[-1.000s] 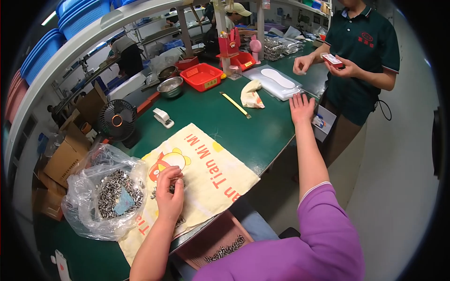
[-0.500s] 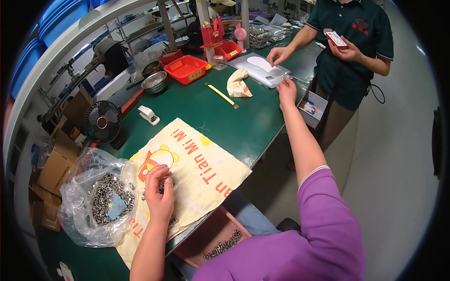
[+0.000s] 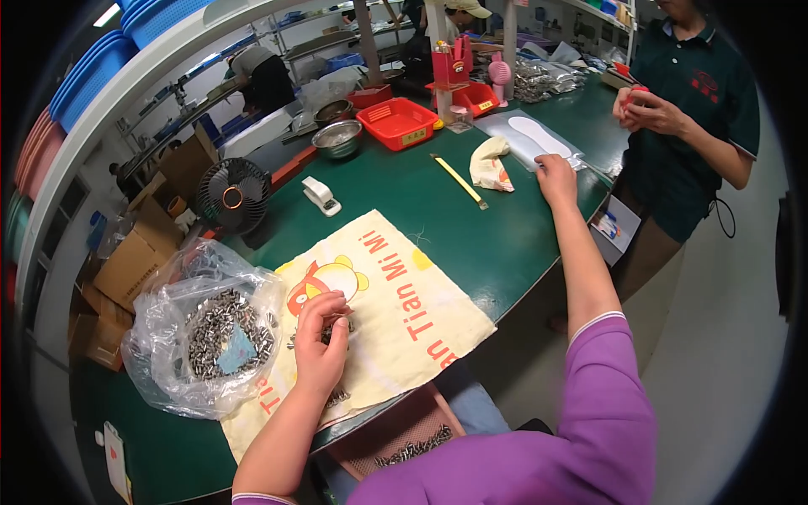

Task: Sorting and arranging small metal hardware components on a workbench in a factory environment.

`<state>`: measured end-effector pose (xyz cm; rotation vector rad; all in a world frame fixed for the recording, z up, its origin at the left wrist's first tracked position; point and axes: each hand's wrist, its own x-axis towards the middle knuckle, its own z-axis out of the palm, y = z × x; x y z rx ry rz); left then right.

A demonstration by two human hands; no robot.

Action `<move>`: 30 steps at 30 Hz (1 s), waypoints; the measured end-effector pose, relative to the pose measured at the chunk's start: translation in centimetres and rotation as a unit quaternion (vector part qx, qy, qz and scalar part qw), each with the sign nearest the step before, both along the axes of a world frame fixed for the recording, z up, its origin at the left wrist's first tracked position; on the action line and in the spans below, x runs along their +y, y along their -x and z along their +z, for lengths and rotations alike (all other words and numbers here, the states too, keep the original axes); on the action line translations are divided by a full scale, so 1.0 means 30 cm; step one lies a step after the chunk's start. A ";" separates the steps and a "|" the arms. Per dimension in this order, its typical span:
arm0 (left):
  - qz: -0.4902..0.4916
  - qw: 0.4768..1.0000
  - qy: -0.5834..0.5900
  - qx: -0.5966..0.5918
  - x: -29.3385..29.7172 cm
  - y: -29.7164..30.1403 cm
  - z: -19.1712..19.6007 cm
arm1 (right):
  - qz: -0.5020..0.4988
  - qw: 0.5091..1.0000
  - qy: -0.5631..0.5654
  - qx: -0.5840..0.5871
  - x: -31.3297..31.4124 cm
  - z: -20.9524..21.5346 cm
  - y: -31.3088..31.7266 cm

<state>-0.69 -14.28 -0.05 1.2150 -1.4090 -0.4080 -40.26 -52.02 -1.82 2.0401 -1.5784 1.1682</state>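
My left hand [image 3: 320, 345] rests half curled on a cream cloth [image 3: 421, 311] with red print, its thumb apart from the fingers. Small metal cylinders [image 3: 341, 331] lie under and beside it, partly hidden by the hand. To its left, a clear plastic bag [image 3: 151, 362] is spread round a heap of the same metal pieces [image 3: 220, 324] with a blue scrap [image 3: 236, 352] on top. My right hand [image 3: 557, 180] reaches across the table, fingers closed at the near edge of a flat clear bag [image 3: 501, 126] with a white insole-shaped piece [image 3: 532, 135].
A black fan [image 3: 233, 199], white tape dispenser [image 3: 321, 196], yellow cutter [image 3: 459, 182], folded cloth [image 3: 488, 164], metal bowl [image 3: 338, 141] and red basket [image 3: 396, 123] stand around. A pink basket [image 3: 396, 425] sits below the table edge. A person [image 3: 686, 109] in dark green stands at right, holding something red.
My right hand has closed at the flat bag's edge. The other person's hand has left the bag, and both their hands are now together at the red object. The view has shifted left.
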 end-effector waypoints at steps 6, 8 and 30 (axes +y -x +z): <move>0.039 0.999 0.012 0.007 -0.061 -0.065 0.029 | 0.206 0.948 -0.091 -0.227 0.179 0.044 -0.185; 0.043 0.998 -0.037 -0.001 -0.138 -0.116 0.087 | 0.299 0.893 -0.179 -0.285 0.283 0.014 -0.236; 0.114 0.743 -0.005 -0.660 -0.793 -0.328 0.177 | 0.393 0.823 -0.300 -0.278 0.393 0.050 -0.245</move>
